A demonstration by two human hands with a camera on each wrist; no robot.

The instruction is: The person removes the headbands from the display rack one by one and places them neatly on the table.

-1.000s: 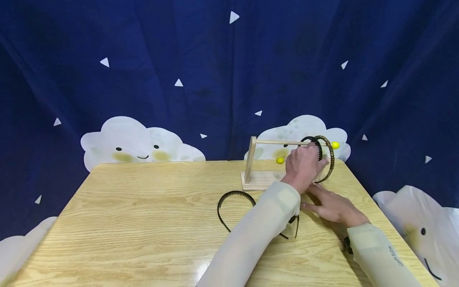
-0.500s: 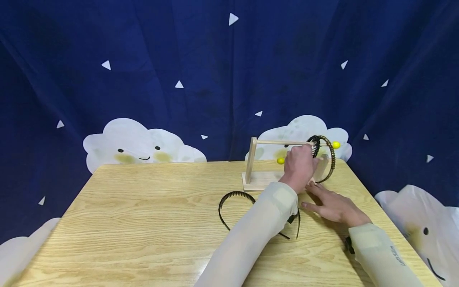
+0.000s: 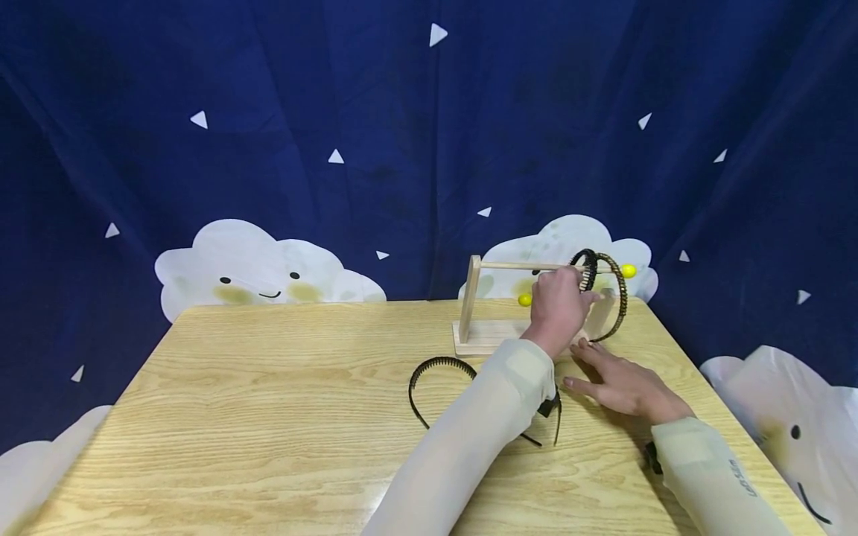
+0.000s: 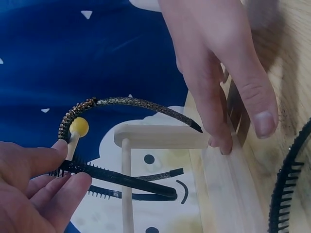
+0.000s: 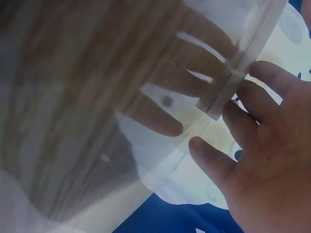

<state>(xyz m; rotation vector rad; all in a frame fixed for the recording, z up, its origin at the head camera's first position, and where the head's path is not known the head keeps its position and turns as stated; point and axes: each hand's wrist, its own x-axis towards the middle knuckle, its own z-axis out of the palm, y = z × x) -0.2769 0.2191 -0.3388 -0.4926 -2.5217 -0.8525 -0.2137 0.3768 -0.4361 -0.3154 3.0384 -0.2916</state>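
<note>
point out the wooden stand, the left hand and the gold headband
Wooden stand [image 3: 469, 299]: head view, on its left upright.
Left hand [image 3: 559, 305]: head view, on the back of the hand.
Gold headband [image 4: 131, 101]: left wrist view, on its glittery arm.

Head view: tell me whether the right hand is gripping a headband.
No, the right hand rests its outstretched fingers against the wooden stand base.

The right hand [image 5: 265, 141] extends spread fingertips [image 5: 232, 110] to a pale wooden bar [image 5: 258, 39], with wood-grained surface [image 5: 129, 201] beyond them and white cloud print [image 5: 206, 187] behind.
</note>
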